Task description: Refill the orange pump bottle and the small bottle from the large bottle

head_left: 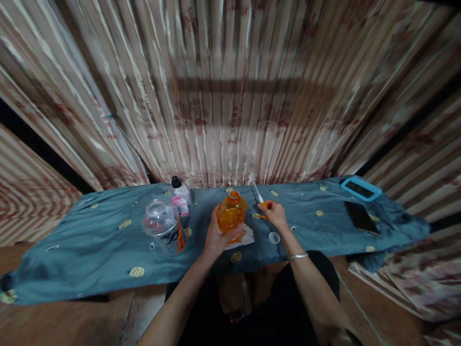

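Observation:
My left hand point(215, 236) grips an orange translucent jar point(232, 213), open at the top, which stands on a white tissue point(245, 236) on the blue cloth point(108, 240). My right hand point(275, 214) holds a small orange piece with a white stick point(257, 194) poking up from it, just right of the jar. A small clear round lid point(274, 237) lies on the cloth below my right wrist, which wears a metal bangle.
A clear glass jar point(161, 225) lies tilted left of the orange jar, with a white bottle with a black cap point(179, 194) behind it. A black phone point(361, 217) and a blue-cased phone point(360, 189) lie at the right. Striped curtains hang behind.

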`<action>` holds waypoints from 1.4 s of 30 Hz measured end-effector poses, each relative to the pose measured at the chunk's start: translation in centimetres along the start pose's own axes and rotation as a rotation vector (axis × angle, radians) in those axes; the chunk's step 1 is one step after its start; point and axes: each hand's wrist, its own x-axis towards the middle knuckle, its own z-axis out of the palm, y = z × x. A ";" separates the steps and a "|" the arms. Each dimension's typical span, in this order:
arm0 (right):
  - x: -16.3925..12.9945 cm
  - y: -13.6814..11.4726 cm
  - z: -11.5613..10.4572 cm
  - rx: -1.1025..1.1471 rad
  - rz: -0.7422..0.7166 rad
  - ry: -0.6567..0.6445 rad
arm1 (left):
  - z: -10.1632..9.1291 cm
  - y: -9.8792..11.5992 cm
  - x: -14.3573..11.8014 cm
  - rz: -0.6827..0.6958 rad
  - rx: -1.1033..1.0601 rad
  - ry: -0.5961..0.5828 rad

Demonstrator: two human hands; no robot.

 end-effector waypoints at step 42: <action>-12.3 -20.1 -20.2 -1.292 -1.361 0.179 | -0.2 -1.1 0.7 0.026 -0.120 -0.080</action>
